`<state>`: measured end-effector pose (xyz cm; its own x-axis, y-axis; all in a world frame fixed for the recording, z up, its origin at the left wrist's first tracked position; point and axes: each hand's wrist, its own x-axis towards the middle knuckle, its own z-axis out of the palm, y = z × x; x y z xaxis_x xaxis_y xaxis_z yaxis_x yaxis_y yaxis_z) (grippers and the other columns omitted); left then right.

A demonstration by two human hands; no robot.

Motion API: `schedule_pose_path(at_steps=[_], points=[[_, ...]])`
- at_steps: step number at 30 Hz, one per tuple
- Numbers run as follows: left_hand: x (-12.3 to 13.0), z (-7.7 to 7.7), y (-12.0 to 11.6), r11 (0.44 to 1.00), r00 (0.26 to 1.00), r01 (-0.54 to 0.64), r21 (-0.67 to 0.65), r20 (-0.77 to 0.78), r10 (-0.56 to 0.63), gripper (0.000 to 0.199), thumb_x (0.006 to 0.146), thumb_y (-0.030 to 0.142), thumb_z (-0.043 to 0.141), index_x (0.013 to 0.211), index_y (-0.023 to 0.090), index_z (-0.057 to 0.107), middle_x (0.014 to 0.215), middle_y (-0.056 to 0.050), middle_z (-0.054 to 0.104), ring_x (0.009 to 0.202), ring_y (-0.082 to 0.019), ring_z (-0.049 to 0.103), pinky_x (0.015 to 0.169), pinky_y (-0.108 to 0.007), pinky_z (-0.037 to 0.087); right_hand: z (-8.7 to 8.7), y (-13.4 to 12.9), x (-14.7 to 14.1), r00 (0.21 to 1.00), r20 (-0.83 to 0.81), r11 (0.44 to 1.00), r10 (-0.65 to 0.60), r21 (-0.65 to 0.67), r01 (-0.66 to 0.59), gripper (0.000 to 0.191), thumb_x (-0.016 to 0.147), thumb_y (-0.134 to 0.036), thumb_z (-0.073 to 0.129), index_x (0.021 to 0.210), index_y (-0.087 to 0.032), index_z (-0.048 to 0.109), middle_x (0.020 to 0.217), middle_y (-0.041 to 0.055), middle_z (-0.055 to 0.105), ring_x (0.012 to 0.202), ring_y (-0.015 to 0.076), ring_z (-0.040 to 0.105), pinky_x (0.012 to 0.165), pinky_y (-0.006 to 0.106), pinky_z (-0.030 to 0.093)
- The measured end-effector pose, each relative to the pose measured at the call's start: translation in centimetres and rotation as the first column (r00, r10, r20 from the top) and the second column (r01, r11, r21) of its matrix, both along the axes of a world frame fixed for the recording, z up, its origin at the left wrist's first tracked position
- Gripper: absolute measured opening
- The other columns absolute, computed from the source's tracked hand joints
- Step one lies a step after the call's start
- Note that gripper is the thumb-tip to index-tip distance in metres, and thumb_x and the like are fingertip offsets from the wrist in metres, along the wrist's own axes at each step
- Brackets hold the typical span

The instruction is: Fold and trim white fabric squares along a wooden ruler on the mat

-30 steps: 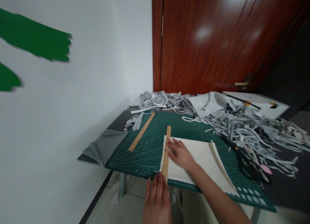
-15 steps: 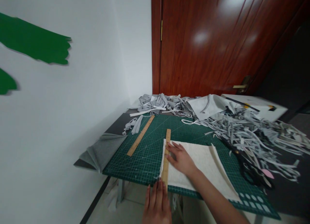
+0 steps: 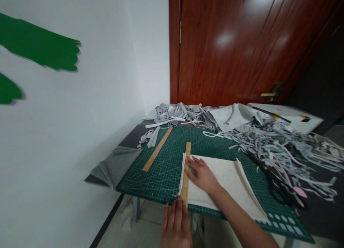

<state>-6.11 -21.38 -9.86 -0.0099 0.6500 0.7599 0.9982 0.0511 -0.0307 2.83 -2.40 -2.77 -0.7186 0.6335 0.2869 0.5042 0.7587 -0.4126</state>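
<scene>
A wooden ruler (image 3: pixel 185 190) lies lengthwise along the left edge of a cream cloth piece (image 3: pixel 221 173) on the green cutting mat (image 3: pixel 158 180). My right hand (image 3: pixel 203 174) rests on the cloth with fingers spread, its fingertips pressing on the ruler's upper half. At the mat's front edge, my left hand (image 3: pixel 176 224) lies with fingers stretched out over the ruler's near end; its thumb is hidden. The cloth's left edge shows as a narrow strip beyond the ruler. A fold runs along its right side.
A second wooden ruler (image 3: pixel 158 149) lies left on the mat, near folded grey cloth (image 3: pixel 115 165). Black scissors (image 3: pixel 279 190) lie to the right beside a heap of grey fabric strips (image 3: pixel 285 144). More scraps (image 3: pixel 182 113) and a white box (image 3: pixel 290 115) are at the back.
The whole view has shifted slightly. Both hands stay in the same places on the ruler and cloth.
</scene>
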Motion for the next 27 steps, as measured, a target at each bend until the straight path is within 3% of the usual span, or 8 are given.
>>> schedule_pose_path(at_steps=[13, 19, 27], points=[[0.0, 0.2, -0.2, 1.0, 1.0, 0.002, -0.025, -0.011, -0.002, 0.034, 0.09, 0.026, 0.04, 0.114, 0.012, 0.061, 0.117, -0.01, 0.065, 0.112, -0.022, 0.055, 0.107, -0.039, 0.029, -0.5, 0.2, 0.1, 0.999, -0.038, 0.999, 0.012, 0.051, -0.01, 0.043, 0.088, -0.039, 0.049, 0.126, -0.02, 0.056, 0.137, 0.0091, 0.05, 0.13, 0.0264, 0.039, 0.107, 0.047, 0.03], [-0.3, 1.0, -0.3, 0.997, 0.999, 0.013, -0.08, -0.048, -0.017, 0.038, 0.091, 0.031, 0.039, 0.115, 0.012, 0.061, 0.12, -0.009, 0.063, 0.116, -0.023, 0.052, 0.107, -0.039, 0.029, -0.4, 0.1, 0.2, 0.999, -0.046, 0.998, 0.013, 0.069, -0.01, 0.045, 0.087, -0.037, 0.05, 0.128, -0.019, 0.054, 0.137, 0.0109, 0.05, 0.127, 0.0255, 0.043, 0.107, 0.046, 0.03], [-0.5, 1.3, -1.0, 0.989, 0.994, 0.027, -0.146, -0.099, -0.041, 0.038, 0.087, 0.02, 0.041, 0.121, 0.011, 0.057, 0.126, -0.007, 0.059, 0.121, -0.021, 0.048, 0.105, -0.034, 0.033, -0.1, -0.2, 0.1, 1.0, -0.01, 0.998, -0.009, 0.056, 0.01, 0.046, 0.087, -0.038, 0.048, 0.129, -0.018, 0.054, 0.135, 0.0095, 0.052, 0.128, 0.0264, 0.041, 0.107, 0.046, 0.028]])
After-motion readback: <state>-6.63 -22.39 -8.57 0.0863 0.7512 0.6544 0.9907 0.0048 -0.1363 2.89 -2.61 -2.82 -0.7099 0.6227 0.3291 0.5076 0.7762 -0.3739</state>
